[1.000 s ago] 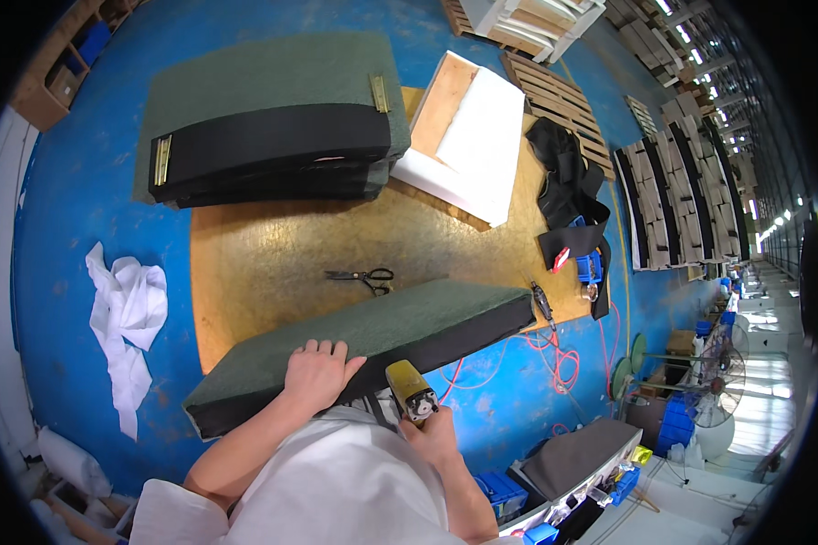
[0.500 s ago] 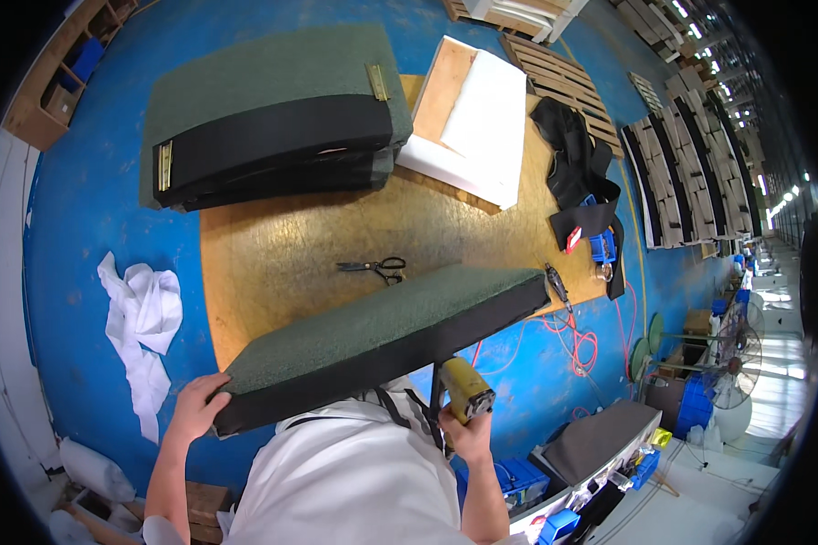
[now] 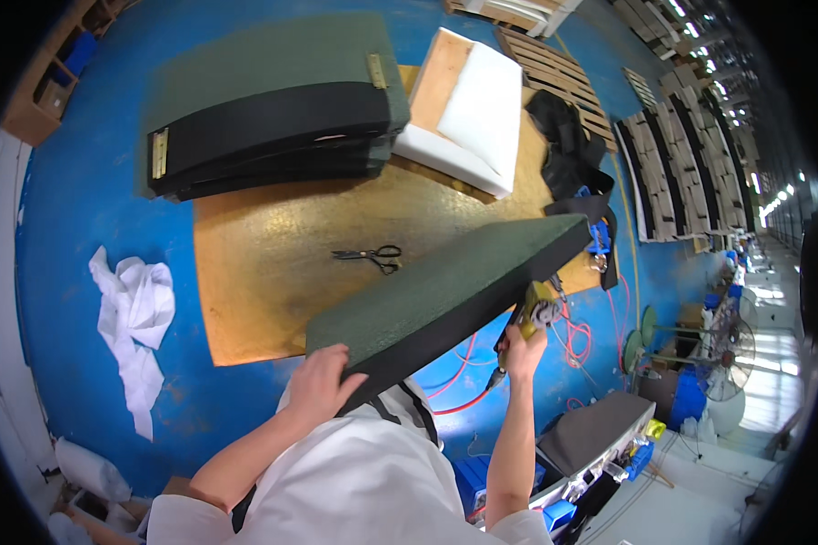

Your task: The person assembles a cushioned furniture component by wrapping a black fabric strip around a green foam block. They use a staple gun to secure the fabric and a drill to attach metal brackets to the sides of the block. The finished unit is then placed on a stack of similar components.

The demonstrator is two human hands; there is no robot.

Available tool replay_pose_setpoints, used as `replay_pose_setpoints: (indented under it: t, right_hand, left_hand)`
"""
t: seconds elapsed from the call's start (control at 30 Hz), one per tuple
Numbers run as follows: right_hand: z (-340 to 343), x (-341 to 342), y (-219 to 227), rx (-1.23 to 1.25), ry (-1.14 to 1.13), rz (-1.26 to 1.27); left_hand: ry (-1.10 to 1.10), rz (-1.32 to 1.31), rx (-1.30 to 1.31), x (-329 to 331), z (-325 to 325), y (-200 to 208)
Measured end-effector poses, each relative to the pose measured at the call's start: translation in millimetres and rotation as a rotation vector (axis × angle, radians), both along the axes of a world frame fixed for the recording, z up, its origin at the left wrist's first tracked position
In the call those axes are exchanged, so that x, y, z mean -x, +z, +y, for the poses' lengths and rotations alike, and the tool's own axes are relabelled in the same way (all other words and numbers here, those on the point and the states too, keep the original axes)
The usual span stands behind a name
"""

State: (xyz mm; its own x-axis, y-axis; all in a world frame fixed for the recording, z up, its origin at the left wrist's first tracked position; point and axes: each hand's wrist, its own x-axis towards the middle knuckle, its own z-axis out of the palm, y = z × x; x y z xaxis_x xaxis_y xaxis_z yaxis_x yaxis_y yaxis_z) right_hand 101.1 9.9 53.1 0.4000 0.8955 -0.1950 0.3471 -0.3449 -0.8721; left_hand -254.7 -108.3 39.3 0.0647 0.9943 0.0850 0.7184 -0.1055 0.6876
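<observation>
I see the cushion (image 3: 454,295) has shifted right over the desk (image 3: 254,304)'s near edge; my left hand (image 3: 320,386) grips its left end, so my right hand (image 3: 524,351), holding the nail gun (image 3: 538,304), reaches farther along.

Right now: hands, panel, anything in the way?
Left hand on left end of panel. Right hand gripping yellow tool. Scissors on table beyond panel, clear of both hands.

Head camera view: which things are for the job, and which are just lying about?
Seem in use:
green-and-black padded piece, left hand on its near end
yellow tool in the right hand
its red hose

Seem just lying about:
scissors on the table
white cloth on the floor
</observation>
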Motion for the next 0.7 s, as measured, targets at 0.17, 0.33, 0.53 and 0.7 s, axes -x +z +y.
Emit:
replay_pose_setpoints:
  t: [0.17, 0.33, 0.53, 0.7]
  right_hand:
    - [11.4, -22.9, 13.0, 0.007, 0.023, -0.074]
    - [-22.5, -0.9, 50.3, 0.164, 0.220, 0.082]
    - [-39.5, 15.2, 63.2, 0.300, 0.403, 0.087]
    - [-42.1, 20.3, 54.0, 0.358, 0.457, -0.024]
  left_hand:
    - [-0.210, 0.232, -0.163, -25.0, 6.5, -4.7]
    - [-0.181, 0.089, -0.072, -16.9, 12.0, -5.5]
    - [-0.095, 0.075, 0.321, -14.5, 23.9, 17.9]
    - [-0.004, 0.117, 0.487, 1.6, 11.8, 15.4]
